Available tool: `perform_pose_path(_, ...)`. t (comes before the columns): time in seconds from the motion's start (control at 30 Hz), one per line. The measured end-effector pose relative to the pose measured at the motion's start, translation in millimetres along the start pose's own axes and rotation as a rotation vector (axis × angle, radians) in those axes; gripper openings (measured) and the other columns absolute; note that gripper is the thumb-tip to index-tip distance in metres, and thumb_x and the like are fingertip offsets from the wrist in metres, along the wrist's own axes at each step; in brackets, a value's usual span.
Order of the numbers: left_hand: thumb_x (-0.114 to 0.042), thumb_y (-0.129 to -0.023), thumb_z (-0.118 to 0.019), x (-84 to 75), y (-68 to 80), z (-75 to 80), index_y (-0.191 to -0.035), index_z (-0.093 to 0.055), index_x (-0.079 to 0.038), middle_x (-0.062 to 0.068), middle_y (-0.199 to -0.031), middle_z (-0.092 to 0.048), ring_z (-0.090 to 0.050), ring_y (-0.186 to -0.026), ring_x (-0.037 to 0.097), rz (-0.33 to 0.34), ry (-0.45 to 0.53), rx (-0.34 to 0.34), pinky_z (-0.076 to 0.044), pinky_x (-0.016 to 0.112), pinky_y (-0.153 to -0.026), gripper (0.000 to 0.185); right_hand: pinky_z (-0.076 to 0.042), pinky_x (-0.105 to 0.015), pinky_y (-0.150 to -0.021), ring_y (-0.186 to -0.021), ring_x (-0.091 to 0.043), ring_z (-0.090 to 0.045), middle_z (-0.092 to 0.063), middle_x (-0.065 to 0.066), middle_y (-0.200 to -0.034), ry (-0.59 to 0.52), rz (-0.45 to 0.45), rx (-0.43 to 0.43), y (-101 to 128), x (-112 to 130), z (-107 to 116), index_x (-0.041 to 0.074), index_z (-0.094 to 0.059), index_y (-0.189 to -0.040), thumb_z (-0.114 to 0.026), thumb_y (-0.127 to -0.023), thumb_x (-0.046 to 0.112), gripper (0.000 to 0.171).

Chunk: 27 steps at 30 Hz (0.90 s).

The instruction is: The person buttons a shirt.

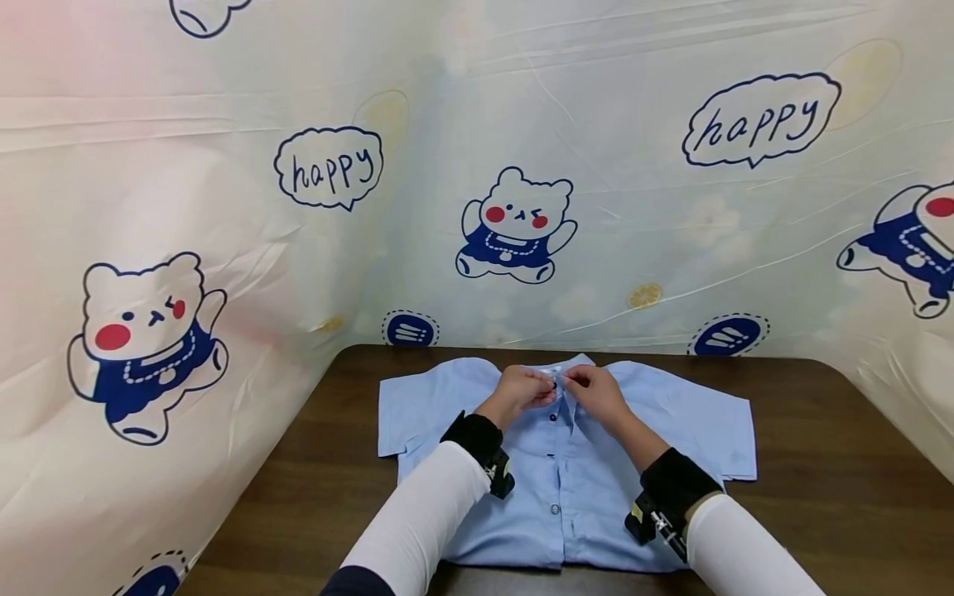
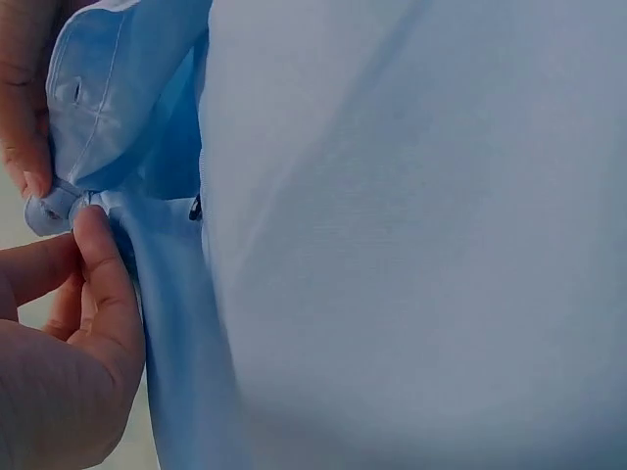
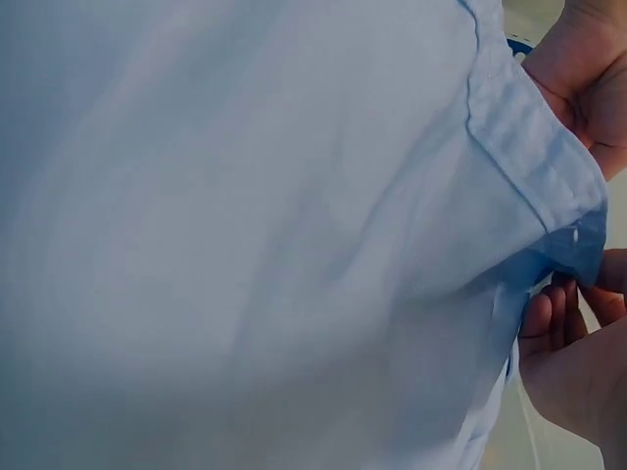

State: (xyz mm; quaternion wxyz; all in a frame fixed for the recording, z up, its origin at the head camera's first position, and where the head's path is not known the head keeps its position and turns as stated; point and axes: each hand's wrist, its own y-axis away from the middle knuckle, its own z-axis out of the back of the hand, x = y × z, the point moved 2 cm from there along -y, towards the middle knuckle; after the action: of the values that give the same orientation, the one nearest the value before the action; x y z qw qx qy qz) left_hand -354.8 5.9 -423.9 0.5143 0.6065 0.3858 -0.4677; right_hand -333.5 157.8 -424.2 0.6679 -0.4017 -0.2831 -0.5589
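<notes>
A light blue shirt point(image 1: 566, 463) lies flat, front up, mid-bench point(image 1: 820, 497). Left hand point(image 1: 519, 393) and right hand point(image 1: 596, 393) each pinch the collar point(image 1: 555, 374) at its far edge. Lower placket buttons look fastened; the collar fastening seems unfinished.

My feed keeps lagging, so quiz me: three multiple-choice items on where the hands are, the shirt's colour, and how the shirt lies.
1. Where do both hands work?
A. at the collar
B. at the hem
C. on a sleeve
2. What colour is the shirt?
A. white
B. light blue
C. red
3. How does the shirt lie?
A. rolled up
B. hanging
C. flat, front up

A: the left hand and right hand pinch the collar.
B: the shirt is light blue.
C: it lies spread on the table, buttons showing.
</notes>
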Motion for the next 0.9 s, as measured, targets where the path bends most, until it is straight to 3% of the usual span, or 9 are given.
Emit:
perform_pose_path(0.17,0.005,-0.089,-0.066,2.2,-1.2,-3.2,-0.096,-0.070,0.006,0.012,-0.079,-0.069,-0.065,-0.065,0.014,-0.015,-0.020,-0.064,-0.057,0.027,-0.065,0.008,-0.047,-0.033,-0.070,-0.078,-0.022,-0.057,-0.067,-0.012,-0.088,0.080,0.103,-0.032,1.4,5.7,0.0,-0.005,-0.070,-0.100,-0.065,-0.092,0.004,0.013)
perform_pose_path(0.27,0.004,-0.089,-0.067,1.7,-2.0,-6.3,-0.092,-0.071,0.005,0.010,-0.076,-0.068,-0.064,-0.062,0.012,-0.028,-0.023,-0.095,-0.055,0.024,-0.061,0.005,-0.047,-0.033,-0.067,-0.075,-0.021,-0.056,-0.067,-0.010,-0.085,0.139,0.106,-0.045,1.4,9.2,0.1,-0.004,-0.071,-0.098,-0.065,-0.092,0.006,0.013)
perform_pose_path(0.4,0.003,-0.090,-0.065,-1.0,-2.5,-8.1,-0.089,-0.070,0.004,0.009,-0.077,-0.066,-0.063,-0.063,0.011,-0.030,-0.016,-0.069,-0.055,0.023,-0.062,0.005,-0.047,-0.033,-0.066,-0.073,-0.021,-0.056,-0.067,-0.010,-0.083,0.195,0.078,-0.015,-1.0,12.0,0.3,-0.004,-0.072,-0.097,-0.063,-0.093,0.008,0.015)
perform_pose_path(0.53,0.003,-0.092,-0.062,-0.2,-2.8,-7.2,-0.092,-0.068,0.003,0.007,-0.079,-0.064,-0.062,-0.066,0.011,-0.008,0.006,-0.023,-0.055,0.024,-0.066,0.006,-0.047,-0.033,-0.066,-0.074,-0.022,-0.057,-0.067,-0.010,-0.085,0.178,0.038,0.023,-2.4,12.4,0.9,-0.005,-0.071,-0.100,-0.061,-0.095,0.010,0.019)
perform_pose_path(0.7,0.004,-0.094,-0.060,5.5,-5.0,-6.2,-0.098,-0.067,0.005,0.007,-0.080,-0.062,-0.062,-0.068,0.011,0.007,0.054,0.017,-0.055,0.025,-0.072,0.008,-0.047,-0.029,-0.064,-0.073,-0.018,-0.057,-0.066,-0.009,-0.081,0.067,-0.038,0.051,-4.4,5.5,1.1,-0.007,-0.071,-0.097,-0.059,-0.095,0.008,0.019)
perform_pose_path(0.9,0.002,-0.093,-0.061,3.6,-1.9,-9.4,-0.103,-0.068,0.006,0.008,-0.086,-0.064,-0.062,-0.071,0.014,-0.021,0.013,-0.023,-0.056,0.031,-0.075,0.013,-0.048,-0.027,-0.062,-0.068,-0.014,-0.057,-0.066,-0.005,-0.075,0.059,-0.018,0.047,-6.5,0.3,1.4,-0.004,-0.071,-0.088,-0.070,-0.087,0.003,0.008)
